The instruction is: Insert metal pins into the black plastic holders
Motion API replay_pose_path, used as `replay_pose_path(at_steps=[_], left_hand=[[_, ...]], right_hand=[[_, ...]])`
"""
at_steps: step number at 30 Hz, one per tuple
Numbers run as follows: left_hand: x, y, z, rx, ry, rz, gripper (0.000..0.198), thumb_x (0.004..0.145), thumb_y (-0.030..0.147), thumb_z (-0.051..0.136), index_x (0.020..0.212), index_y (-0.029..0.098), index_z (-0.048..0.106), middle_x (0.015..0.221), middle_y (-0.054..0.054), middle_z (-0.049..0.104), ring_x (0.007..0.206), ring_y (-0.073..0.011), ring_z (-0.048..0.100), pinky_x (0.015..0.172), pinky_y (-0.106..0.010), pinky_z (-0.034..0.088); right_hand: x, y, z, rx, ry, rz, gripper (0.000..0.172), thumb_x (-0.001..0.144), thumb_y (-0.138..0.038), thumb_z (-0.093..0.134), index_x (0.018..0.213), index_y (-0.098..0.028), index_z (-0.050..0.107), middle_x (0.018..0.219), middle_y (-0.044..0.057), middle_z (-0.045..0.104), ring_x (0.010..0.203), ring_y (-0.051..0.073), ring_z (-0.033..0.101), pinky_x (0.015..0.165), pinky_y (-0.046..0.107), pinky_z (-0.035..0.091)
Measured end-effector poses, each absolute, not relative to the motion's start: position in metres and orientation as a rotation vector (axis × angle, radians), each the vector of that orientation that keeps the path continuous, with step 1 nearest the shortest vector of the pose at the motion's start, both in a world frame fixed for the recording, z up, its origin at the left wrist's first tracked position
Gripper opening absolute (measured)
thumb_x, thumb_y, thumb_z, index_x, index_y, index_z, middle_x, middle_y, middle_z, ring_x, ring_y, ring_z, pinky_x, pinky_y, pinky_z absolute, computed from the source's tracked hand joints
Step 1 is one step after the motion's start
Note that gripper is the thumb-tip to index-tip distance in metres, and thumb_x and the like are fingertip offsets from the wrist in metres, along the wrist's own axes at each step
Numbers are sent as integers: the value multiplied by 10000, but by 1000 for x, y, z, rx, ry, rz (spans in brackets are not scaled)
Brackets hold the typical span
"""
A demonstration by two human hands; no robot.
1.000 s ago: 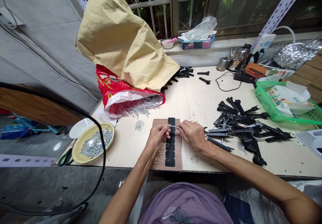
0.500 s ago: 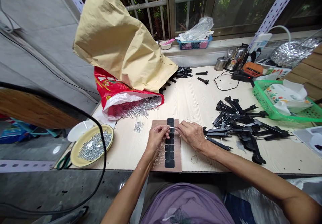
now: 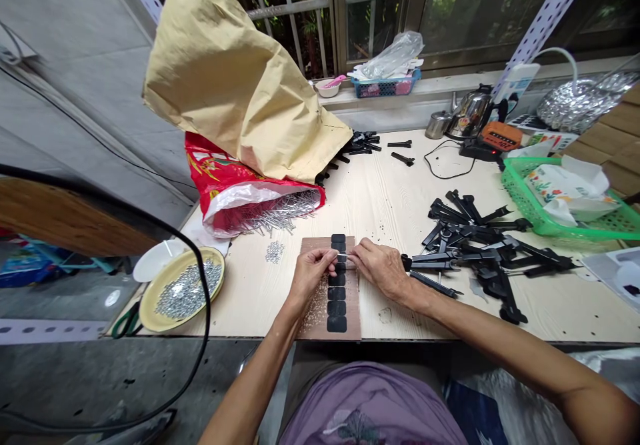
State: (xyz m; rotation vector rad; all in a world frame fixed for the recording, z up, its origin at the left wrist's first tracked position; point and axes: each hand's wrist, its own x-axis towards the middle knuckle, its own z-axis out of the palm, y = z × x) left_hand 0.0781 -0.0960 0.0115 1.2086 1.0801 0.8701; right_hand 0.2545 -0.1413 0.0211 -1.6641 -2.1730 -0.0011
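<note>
Over a brown board [image 3: 310, 325] with a column of black rounded squares [image 3: 337, 308], my two hands meet. My left hand [image 3: 313, 273] is closed in a pinch on one end of a thin metal pin [image 3: 343, 255]. The pin's other end is between the closed fingertips of my right hand [image 3: 379, 266]. Its middle shows in the gap between the hands; the ends are hidden by the fingers. Right of my right hand lies a heap of black plastic tool-like pieces [image 3: 487, 258]. Small pale crumbs are scattered on the board's left side.
Left on the table are a yellow bowl [image 3: 219, 283] of small metal parts, a white plate [image 3: 150, 261] and a small heap of metal bits [image 3: 275, 252]. A red bag [image 3: 215, 171] of metal pins lies behind. A green basket [image 3: 565, 228] stands right; a black cable [image 3: 207, 338] hangs at left.
Both hands stay in nearly the same place with the pin between them. The whole view has shifted very slightly.
</note>
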Motion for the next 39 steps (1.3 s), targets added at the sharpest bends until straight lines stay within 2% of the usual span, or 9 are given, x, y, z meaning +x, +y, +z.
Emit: replay_pose_path(at_steps=[11,15,20,23,25,27,30,35,39], left_hand=[[78,-93,14,1231,1103,834,300,679,420,715,689,123,674,589,-5,607,487,-95,530,495,-216,447],[76,-90,12,1228,1115,793,310,678,427,717,668,123,660,555,2,592,455,-87,521,472,-206,419],[74,-87,5,1088,1065,653,358,616,450,760,607,120,622,509,6,564,402,-71,472,428,-202,387],[75,-86,1,1136,1101,672,354,665,467,719,649,121,650,492,21,540,396,-71,453,426,-202,376],[73,-85,0,1254,1158,741,347,744,474,645,792,135,699,547,8,584,468,-106,523,486,-224,424],[69,-84,1,1406,1240,866,356,795,453,594,970,163,704,757,-40,683,713,-171,633,673,-279,492],[62,-82,0,1584,1371,1034,370,823,399,577,1108,180,664,1119,-90,662,1092,-224,573,969,-347,401],[59,-86,-8,1597,1476,1129,387,855,377,536,1184,189,613,1215,-99,614,1148,-222,543,1013,-362,372],[63,-89,-11,1550,1492,1188,378,879,378,498,1189,187,599,1244,-98,595,1171,-210,527,1030,-349,361]], right_hand=[[258,-136,14,-1596,-2161,121,263,960,-352,392,902,-193,593,856,23,617,669,109,552,534,224,293],[258,-134,11,-1515,-2127,255,177,941,-318,447,938,-189,569,856,11,607,715,105,556,553,203,325],[258,-134,7,-1433,-2285,-14,223,953,-222,399,859,-168,595,836,35,576,647,96,498,528,227,284],[263,-129,4,-1445,-2250,106,188,943,-275,447,916,-180,607,852,21,577,646,89,497,523,216,290],[269,-120,3,-1467,-2189,200,191,940,-302,460,945,-180,608,862,16,578,672,91,509,534,208,307],[275,-108,3,-1489,-2162,201,213,946,-312,450,933,-178,615,883,22,581,716,100,522,554,213,320],[281,-86,2,-1503,-2180,119,236,948,-334,446,912,-193,633,906,28,589,793,126,527,587,233,326],[274,-90,-9,-1434,-2286,8,260,955,-241,419,821,-171,631,786,30,584,745,136,483,577,256,320],[265,-119,-15,-908,-2593,87,276,966,-196,366,844,-196,614,741,3,568,712,124,464,572,256,335]])
